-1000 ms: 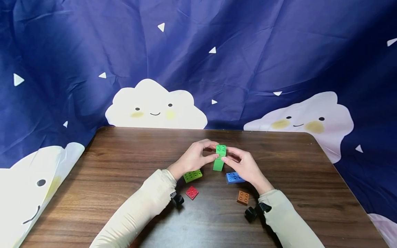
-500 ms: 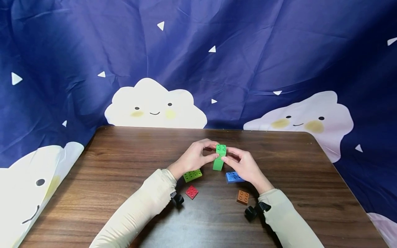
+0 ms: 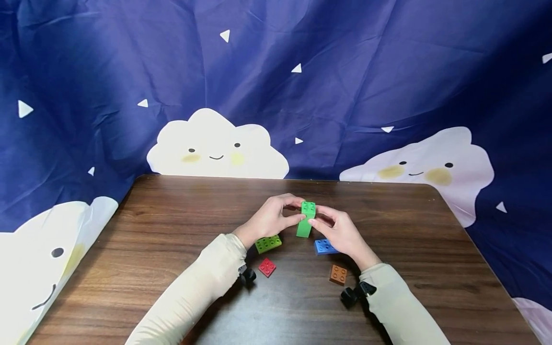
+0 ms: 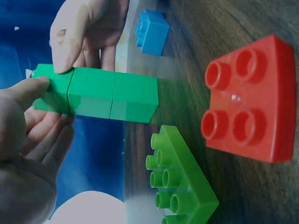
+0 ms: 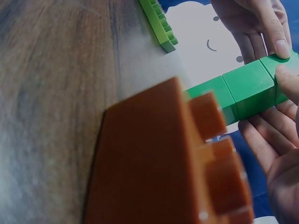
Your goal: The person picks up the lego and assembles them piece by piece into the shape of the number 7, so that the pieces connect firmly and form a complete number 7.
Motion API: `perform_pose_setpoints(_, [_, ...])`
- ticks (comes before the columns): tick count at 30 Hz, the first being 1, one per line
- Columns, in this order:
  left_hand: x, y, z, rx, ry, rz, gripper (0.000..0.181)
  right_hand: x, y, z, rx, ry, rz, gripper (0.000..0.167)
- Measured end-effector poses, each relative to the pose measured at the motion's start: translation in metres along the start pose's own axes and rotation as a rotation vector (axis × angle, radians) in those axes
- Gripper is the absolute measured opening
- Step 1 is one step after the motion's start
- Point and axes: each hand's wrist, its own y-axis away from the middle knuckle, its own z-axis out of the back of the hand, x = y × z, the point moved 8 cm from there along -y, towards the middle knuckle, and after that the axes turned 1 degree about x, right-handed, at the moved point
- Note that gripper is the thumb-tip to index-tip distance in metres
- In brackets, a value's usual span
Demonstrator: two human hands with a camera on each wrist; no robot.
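An upright stack of three green toy bricks (image 3: 304,229) stands near the middle of the table, its studs facing up. My left hand (image 3: 276,216) pinches the top brick from the left, thumb on the near face and fingers behind. From the right, my right hand (image 3: 340,231) pinches the same brick in a like way. In the left wrist view, the green stack (image 4: 93,93) lies sideways across the picture, with both thumbs on its top brick. Whether its base touches the table is hard to tell.
Near the left wrist lie a lime-green brick (image 3: 268,244) and a flat red brick (image 3: 267,267). A blue brick (image 3: 325,247), partly behind the right hand, and an orange-brown brick (image 3: 338,274) lie on the right. The wooden table (image 3: 194,206) meets a blue cloud-print cloth (image 3: 258,86) behind.
The upper part of the green stack now looks more evenly in line with the lower part. Both hands stay almost in place.
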Motion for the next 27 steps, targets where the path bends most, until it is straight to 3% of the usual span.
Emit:
perform_pose_setpoints(9, [0.0004,-0.0023,-0.0006,0.025,-0.017,-0.061,0.032,-0.0007,-0.0003,0.0008,0.006,0.075,0.012,0.043])
perform_pose_setpoints(16, [0.0016,-0.0034,0.0017,0.016,-0.011,-0.075,0.031,0.0065,-0.0016,0.0005,0.004,0.096,0.053,0.043])
perform_pose_setpoints(20, [0.0029,-0.0038,-0.0011,0.016,-0.004,-0.044,0.030,0.0064,-0.0010,0.0021,0.006,0.107,0.051,0.042])
perform_pose_setpoints(27, [0.0074,-0.0003,-0.0065,0.021,0.051,0.066,0.031,0.0041,-0.0001,0.0013,0.031,0.112,0.042,0.044])
